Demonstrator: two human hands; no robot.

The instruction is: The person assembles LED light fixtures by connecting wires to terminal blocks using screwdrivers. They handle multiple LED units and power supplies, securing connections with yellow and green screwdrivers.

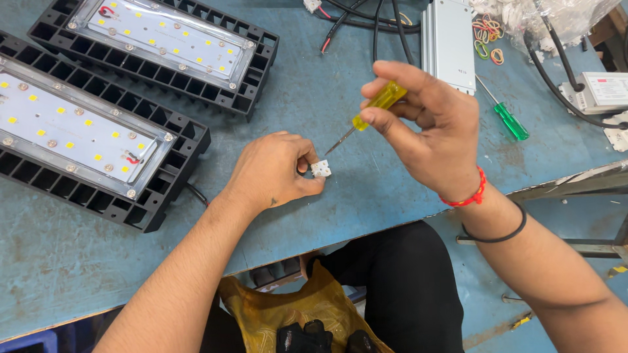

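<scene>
Near front edge of blue tabletop [366,189]: L hand [271,173] pinches a small white terminal block [320,169] between thumb and fingers [307,157], clamped on it, block held just above the surface. R hand [425,127] grips a yellow-handled screwdriver [373,108], fingers closed around the handle, blade angled down-left w/ tip just short of the block, not touching.

Risks, judged from this frame:
- Block is tiny and held at one end only. If the tip lands off the screw head, prob. slips sideways; the L fingertips are right beside the line of the blade, so a jab is possible.
- Grip on the driver is high on the handle, shaft unsupported. Wobble likely, could cam out and chew the screw slot.
- Block is unsupported by the tabletop. Downward push may rotate it in the pinch or pop it out; edge is close, so it could drop to the lap or floor.
- Can't tell if a screw is seated in the block; too small.

Surroundings: two black LED light panels [85,131] well apart to the L, green-handled screwdriver [510,121] and grey driver box [448,42] to the upper R, black cables [366,19] at top. None in the working path.
</scene>
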